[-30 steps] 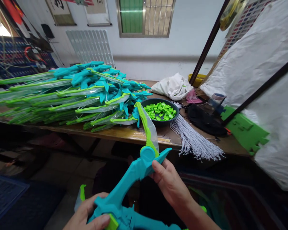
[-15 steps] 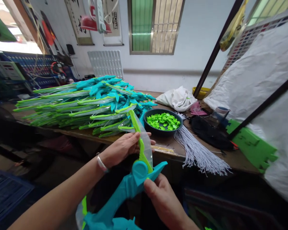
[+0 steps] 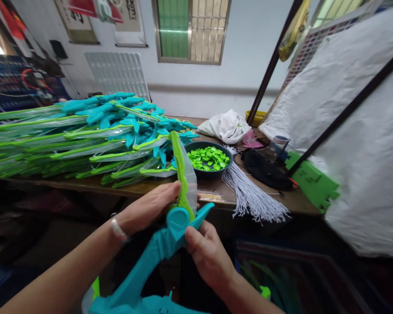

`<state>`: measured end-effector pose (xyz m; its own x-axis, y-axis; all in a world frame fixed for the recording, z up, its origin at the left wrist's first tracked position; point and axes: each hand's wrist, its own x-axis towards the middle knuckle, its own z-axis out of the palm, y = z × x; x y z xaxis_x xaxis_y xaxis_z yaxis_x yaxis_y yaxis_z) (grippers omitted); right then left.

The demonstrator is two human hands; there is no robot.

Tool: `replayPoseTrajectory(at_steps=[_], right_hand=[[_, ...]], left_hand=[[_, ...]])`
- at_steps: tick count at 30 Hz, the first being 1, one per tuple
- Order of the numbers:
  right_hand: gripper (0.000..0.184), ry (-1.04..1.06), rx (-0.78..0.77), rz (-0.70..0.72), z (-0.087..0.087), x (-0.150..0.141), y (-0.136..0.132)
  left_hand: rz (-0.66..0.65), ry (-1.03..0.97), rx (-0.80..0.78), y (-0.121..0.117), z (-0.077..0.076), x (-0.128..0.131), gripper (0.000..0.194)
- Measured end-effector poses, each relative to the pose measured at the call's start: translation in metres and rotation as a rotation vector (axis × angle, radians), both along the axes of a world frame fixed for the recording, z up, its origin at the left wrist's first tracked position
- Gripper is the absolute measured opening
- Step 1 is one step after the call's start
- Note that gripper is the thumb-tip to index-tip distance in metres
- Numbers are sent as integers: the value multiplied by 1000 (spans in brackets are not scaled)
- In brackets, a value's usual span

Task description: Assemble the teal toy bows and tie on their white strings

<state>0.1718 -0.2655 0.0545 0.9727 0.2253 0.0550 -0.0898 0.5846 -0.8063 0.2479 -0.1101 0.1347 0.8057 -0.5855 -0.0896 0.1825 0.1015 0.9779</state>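
A teal plastic toy stands in front of me, its lower end running out of the bottom of the view. From a round joint on it rises a lime-green, wing-like arm edged with clear film. My left hand is closed around this arm just above the joint; some of its fingers are hidden behind the film. My right hand pinches the teal part beside the joint, thumb in front. Another green-edged piece shows low on the left.
A large pile of similar teal and green toys covers the table's left. Right of it stand a dark bowl of small green pieces, a bundle of white cords, a white bag, black cloth and a green block.
My view has swung right and slightly down, so the background sits further left. Both hands keep their hold on the toy, and the left fingers show less behind the film.
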Motion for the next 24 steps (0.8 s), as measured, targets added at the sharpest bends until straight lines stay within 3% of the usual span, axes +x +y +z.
replayPoseTrajectory(at_steps=[3, 6, 9, 11, 13, 15, 16, 17, 20, 24], right_hand=[[37, -14, 25, -39, 4, 1, -13], [35, -2, 0, -158, 2, 3, -32], [37, 12, -107, -291, -6, 13, -49], [48, -31, -318, -335, -14, 24, -63], [57, -68, -574, -343, -23, 36, -83], [49, -38, -762, -363, -32, 49, -106], [45, -77, -1202, -545, -37, 56, -117], [40, -68, -1368, -615, -42, 64, -127], [33, -7, -1637, -681, -60, 85, -150], [27, 35, -1869, -662, -81, 92, -166]], left_hand=[[21, 108, 11, 39, -26, -20, 67], [-58, 283, 19, 71, -71, -53, 71], [-29, 349, 80, 77, -116, -87, 57], [79, 328, 126, 70, -128, -104, 42], [235, 286, 166, 59, -122, -111, 29], [344, 230, 178, 53, -107, -107, 26], [386, 199, 155, 53, -98, -102, 26], [439, 175, 97, 56, -90, -96, 27], [536, 141, -80, 70, -69, -79, 32], [637, 64, -266, 85, -47, -67, 33]])
